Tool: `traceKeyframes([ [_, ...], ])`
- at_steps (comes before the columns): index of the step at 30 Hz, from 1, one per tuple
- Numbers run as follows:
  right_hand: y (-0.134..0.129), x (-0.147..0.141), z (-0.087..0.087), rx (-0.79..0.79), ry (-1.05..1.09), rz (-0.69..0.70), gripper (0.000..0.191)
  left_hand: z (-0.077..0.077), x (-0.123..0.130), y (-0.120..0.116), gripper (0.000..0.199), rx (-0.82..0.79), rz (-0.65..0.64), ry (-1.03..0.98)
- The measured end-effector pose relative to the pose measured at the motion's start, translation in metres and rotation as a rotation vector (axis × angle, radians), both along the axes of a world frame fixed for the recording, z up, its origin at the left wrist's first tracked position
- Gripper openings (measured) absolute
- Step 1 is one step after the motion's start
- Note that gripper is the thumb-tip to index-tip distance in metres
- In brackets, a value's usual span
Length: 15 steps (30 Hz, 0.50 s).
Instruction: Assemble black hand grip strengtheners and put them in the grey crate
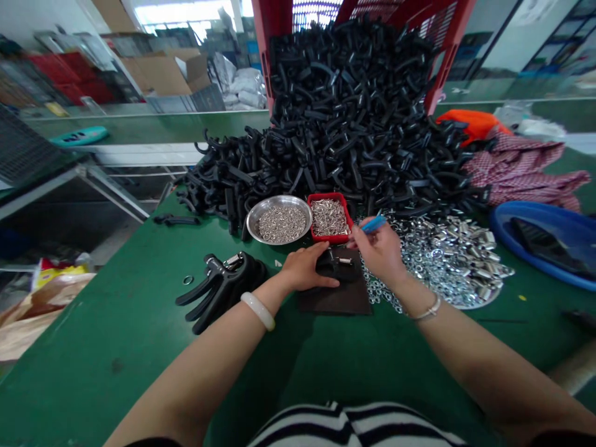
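My left hand [305, 268] is closed around a black plastic handle piece [329, 266], holding it down on a dark square pad [335, 301]. A small metal coil spring [345, 261] shows on the piece's right side. My right hand [379, 248] grips a blue-handled tool [374, 224]; its tip is hidden. The fingertips are beside the lower right corner of a red tray [329, 238] of small metal pins. Left of that tray stands a round metal bowl [251, 228] of tiny metal parts. Several black handle assemblies [218, 288] with springs lie left of my left hand.
A large heap of black handle pieces [344, 149] spills from a red crate [263, 49] at the back. Metal rings and sleeves [442, 261] are piled at right, near a blue basin [503, 214]. One loose ring [187, 280] lies on the green table [139, 347].
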State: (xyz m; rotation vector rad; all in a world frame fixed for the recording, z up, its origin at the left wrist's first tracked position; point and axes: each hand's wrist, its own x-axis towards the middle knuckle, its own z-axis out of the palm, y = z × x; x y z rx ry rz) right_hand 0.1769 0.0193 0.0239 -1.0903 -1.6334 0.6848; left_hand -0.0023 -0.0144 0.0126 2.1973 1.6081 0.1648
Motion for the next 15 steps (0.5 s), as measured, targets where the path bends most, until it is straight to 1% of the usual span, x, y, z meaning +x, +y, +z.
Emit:
traceKeyframes([
  [3, -0.025, 0.004, -0.012, -0.075, -0.007, 0.077, 0.025, -0.001, -0.001, 0.000, 0.101, -0.004, -0.002, -0.008],
  [5, -0.032, 0.006, -0.018, -0.088, -0.060, 0.098, 0.023, -0.002, -0.001, 0.000, 0.101, -0.010, 0.003, -0.018],
  [7, -0.033, 0.007, -0.022, -0.084, -0.043, 0.073, 0.021, -0.002, -0.001, 0.000, 0.101, -0.016, 0.010, -0.024],
  [9, -0.031, 0.007, -0.025, -0.088, 0.024, 0.055, 0.021, -0.002, -0.001, 0.000, 0.101, -0.021, 0.011, -0.027],
  [12, -0.027, 0.004, -0.028, -0.116, 0.114, 0.078, 0.021, -0.001, -0.001, 0.000, 0.101, -0.023, 0.011, -0.026],
  [15, -0.028, 0.002, -0.027, -0.122, 0.092, 0.069, 0.021, -0.001, -0.001, 0.000, 0.101, -0.020, 0.015, -0.024],
])
